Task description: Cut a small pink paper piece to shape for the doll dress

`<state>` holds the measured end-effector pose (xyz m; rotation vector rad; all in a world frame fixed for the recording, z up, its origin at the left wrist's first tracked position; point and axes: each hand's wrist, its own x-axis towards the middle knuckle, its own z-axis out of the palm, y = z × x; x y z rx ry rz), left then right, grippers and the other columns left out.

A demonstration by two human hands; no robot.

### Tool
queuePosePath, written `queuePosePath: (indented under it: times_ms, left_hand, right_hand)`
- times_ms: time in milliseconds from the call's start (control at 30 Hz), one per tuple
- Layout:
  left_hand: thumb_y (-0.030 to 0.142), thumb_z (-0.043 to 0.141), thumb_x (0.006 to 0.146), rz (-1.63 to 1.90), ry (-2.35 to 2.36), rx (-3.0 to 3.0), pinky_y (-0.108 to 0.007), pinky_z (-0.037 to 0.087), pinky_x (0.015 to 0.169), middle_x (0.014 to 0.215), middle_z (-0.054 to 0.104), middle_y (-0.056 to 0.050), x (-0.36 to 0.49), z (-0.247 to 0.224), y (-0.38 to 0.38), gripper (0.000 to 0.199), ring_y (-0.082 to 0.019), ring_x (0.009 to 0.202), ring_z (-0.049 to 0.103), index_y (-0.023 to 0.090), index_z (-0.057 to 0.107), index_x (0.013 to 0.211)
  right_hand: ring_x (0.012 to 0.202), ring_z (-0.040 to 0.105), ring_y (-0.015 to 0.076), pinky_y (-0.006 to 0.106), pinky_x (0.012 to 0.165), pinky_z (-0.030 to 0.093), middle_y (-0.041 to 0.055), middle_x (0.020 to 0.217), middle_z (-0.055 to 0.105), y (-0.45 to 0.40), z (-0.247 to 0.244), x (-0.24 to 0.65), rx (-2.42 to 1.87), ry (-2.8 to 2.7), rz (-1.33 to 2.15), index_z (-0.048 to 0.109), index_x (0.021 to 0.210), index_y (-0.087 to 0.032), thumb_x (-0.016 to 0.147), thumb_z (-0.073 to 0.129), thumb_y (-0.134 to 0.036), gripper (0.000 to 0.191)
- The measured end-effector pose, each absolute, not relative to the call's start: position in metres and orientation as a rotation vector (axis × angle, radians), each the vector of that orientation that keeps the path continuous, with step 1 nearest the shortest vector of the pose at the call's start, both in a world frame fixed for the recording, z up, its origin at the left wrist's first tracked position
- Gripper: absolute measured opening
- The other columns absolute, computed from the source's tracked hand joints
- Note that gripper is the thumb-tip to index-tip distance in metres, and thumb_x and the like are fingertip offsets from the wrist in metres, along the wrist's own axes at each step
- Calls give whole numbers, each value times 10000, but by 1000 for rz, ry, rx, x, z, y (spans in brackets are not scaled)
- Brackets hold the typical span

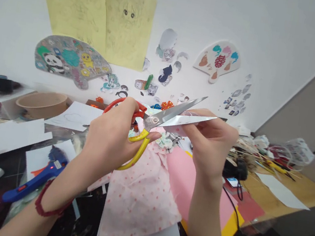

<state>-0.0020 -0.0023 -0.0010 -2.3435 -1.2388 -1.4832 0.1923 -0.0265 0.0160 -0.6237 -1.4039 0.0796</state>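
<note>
My left hand [112, 132] is closed around the handles, one red and one yellow, of a pair of scissors [154, 120]. The blades are spread apart and point right, toward my right hand [212, 143]. My right hand's fingers are bent in a pinch behind the lower blade. A bit of pink dotted cloth runs up to these fingers, partly hidden by the blade. Below hangs the main piece of pale pink dotted cloth [140, 199], shaped like a small dress, with a pale green ruffled trim [167, 142] near its top.
A blue hot glue gun [42, 175] with a lit red light lies at left, near white paper [6, 137] and a tan bowl [42, 103]. Pink sheets [184, 175] lie under the cloth. A black cable [233, 209] and cluttered tools are at right. Paper fans [219, 62] decorate the wall.
</note>
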Motion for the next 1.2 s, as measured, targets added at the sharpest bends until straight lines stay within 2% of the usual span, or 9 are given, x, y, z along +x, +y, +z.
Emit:
queuePosePath:
  times_ms: [200,400,567,900,1200]
  left_hand:
    - [635,717,800,-1445,-1216,-2360,-303,377,589,907,695,-31,-6,3,-4,518,-226,787,661,238,517,1067]
    - [665,714,781,-1475,-1141,-2373,-318,367,577,871,710,-29,-10,4,0,518,-231,750,668,239,516,1000]
    - [693,704,780,-1474,-1163,-2461,-333,397,595,934,721,-38,-11,3,0,536,-241,776,687,243,513,1000]
    - [718,691,772,-1484,-1191,-2473,-338,430,647,863,666,-16,-10,3,-1,547,-229,758,655,255,505,995]
    - [694,669,777,-1396,-1295,-2589,-364,484,692,954,695,-48,-11,9,-4,534,-248,808,685,244,477,990]
  right_hand:
    - [675,651,139,281,573,539,-15,749,719,-29,17,195,-668,-1447,95,778,803,-247,760,733,-118,143]
    - [669,639,137,283,555,496,-15,753,727,-36,20,200,-705,-1527,102,792,822,-254,764,718,-77,200]
    - [664,621,131,289,571,483,-27,731,712,-38,21,200,-689,-1538,120,793,808,-266,754,717,-54,232]
    - [678,615,140,302,579,462,-19,742,729,-37,20,197,-698,-1541,111,793,795,-264,758,728,-60,217]
    - [713,635,157,309,584,475,-16,770,741,-36,19,197,-662,-1534,109,801,817,-278,757,731,-60,236]
